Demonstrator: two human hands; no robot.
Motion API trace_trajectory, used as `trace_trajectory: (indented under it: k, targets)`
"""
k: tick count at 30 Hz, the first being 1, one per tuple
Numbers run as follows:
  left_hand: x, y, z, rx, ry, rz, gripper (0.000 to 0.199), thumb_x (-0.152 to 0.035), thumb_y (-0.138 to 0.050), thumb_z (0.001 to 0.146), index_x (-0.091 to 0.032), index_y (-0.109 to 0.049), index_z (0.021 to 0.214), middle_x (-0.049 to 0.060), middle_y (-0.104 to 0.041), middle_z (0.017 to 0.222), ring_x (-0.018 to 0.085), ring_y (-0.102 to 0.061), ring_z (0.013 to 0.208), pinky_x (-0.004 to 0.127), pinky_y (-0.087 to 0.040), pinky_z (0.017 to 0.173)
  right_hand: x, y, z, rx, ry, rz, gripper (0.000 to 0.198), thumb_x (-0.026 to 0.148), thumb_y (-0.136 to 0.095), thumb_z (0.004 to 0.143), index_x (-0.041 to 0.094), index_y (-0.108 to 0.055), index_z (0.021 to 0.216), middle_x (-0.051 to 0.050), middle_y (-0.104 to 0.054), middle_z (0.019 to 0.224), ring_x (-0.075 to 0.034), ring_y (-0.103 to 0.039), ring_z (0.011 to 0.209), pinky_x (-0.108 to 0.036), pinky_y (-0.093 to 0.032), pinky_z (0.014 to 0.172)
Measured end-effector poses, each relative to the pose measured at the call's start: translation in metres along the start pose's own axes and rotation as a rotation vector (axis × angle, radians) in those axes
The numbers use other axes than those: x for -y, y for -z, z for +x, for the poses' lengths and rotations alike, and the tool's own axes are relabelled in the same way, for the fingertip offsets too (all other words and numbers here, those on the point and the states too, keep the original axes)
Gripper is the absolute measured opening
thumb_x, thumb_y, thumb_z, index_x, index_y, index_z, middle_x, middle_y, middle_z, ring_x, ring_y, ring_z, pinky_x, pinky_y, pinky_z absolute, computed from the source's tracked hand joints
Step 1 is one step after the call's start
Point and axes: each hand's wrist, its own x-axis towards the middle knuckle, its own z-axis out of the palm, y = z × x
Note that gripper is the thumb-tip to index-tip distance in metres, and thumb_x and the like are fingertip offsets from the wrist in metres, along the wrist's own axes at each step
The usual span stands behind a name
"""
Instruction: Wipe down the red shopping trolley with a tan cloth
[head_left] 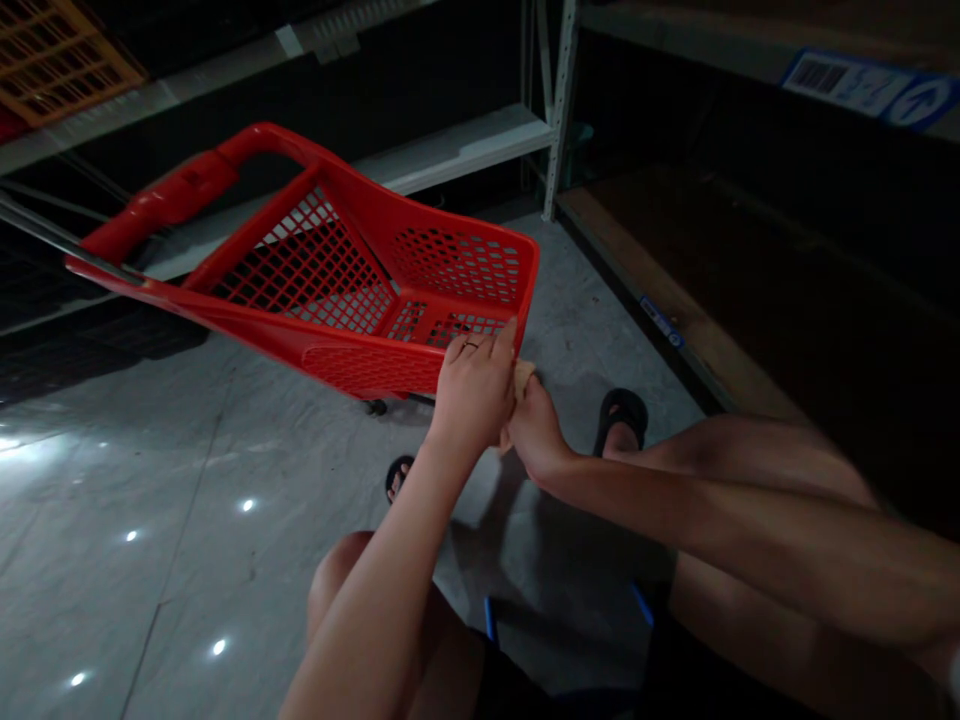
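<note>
A red plastic shopping cart (352, 345) stands tilted in the view, its handle toward the upper left and its meshed basket open toward me. My left hand (478, 385) is closed over the rim at the cart's near corner, with a ring on one finger. Close beside it, my right hand (536, 425) presses a tan cloth (523, 378) against the outside of that corner. Part of the cloth also hangs below my left hand. The fingers of my right hand are mostly hidden behind the cloth and the cart.
Metal shelving (465, 150) runs behind the cart, with an orange crate (64, 60) at upper left. A wooden-decked rack (637, 260) with blue-and-white labels stands at right. My sandalled feet rest on the grey concrete floor (172, 480), under bent knees.
</note>
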Motion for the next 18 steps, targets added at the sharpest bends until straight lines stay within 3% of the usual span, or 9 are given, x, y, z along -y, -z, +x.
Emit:
trace_trajectory:
  k: [3, 5, 9, 15, 18]
  targets:
    - [0.026, 0.01, 0.007, -0.131, 0.086, -0.005, 0.039, -0.031, -0.035, 0.105, -0.022, -0.062, 0.132, 0.008, -0.074, 0.118, 0.024, -0.063, 0.113, 0.043, -0.037, 0.107, 0.016, 0.007, 0.01, -0.086, 0.021, -0.034, 0.03, 0.031, -0.064, 0.074, 0.023, -0.058, 0.102, -0.002, -0.071, 0.095, -0.018, -0.069, 0.086, -0.033, -0.057, 0.077]
    - [0.051, 0.017, 0.007, -0.188, 0.169, 0.027, 0.038, -0.036, -0.034, 0.106, -0.023, -0.067, 0.122, 0.007, -0.074, 0.118, 0.025, -0.062, 0.114, 0.043, -0.036, 0.108, 0.023, 0.013, 0.015, -0.128, 0.085, -0.065, 0.029, 0.031, -0.064, 0.075, 0.022, -0.058, 0.101, -0.003, -0.07, 0.096, -0.018, -0.068, 0.086, -0.032, -0.057, 0.079]
    - [0.09, 0.02, 0.003, -0.154, 0.207, 0.092, 0.041, -0.042, -0.035, 0.106, -0.022, -0.07, 0.11, 0.008, -0.074, 0.112, 0.027, -0.063, 0.111, 0.042, -0.036, 0.105, 0.029, 0.027, 0.034, -0.154, 0.202, -0.085, 0.025, 0.031, -0.06, 0.077, 0.025, -0.056, 0.101, 0.0, -0.067, 0.095, -0.015, -0.066, 0.079, -0.028, -0.056, 0.069]
    - [0.093, 0.007, 0.008, -0.14, 0.153, 0.04, 0.038, -0.042, -0.035, 0.106, -0.025, -0.069, 0.109, 0.006, -0.074, 0.113, 0.025, -0.061, 0.112, 0.041, -0.033, 0.105, 0.021, 0.038, 0.073, -0.162, 0.554, -0.239, 0.025, 0.028, -0.065, 0.076, 0.025, -0.059, 0.1, -0.003, -0.062, 0.107, -0.02, -0.062, 0.103, -0.038, -0.052, 0.095]
    - [0.092, 0.004, 0.011, -0.156, 0.164, 0.006, 0.035, -0.042, -0.038, 0.105, -0.026, -0.068, 0.106, 0.004, -0.075, 0.111, 0.025, -0.061, 0.109, 0.042, -0.032, 0.103, 0.007, 0.037, 0.081, -0.18, 0.601, -0.31, 0.014, 0.033, -0.063, 0.08, 0.025, -0.057, 0.09, -0.004, -0.058, 0.102, -0.02, -0.058, 0.102, -0.038, -0.05, 0.096]
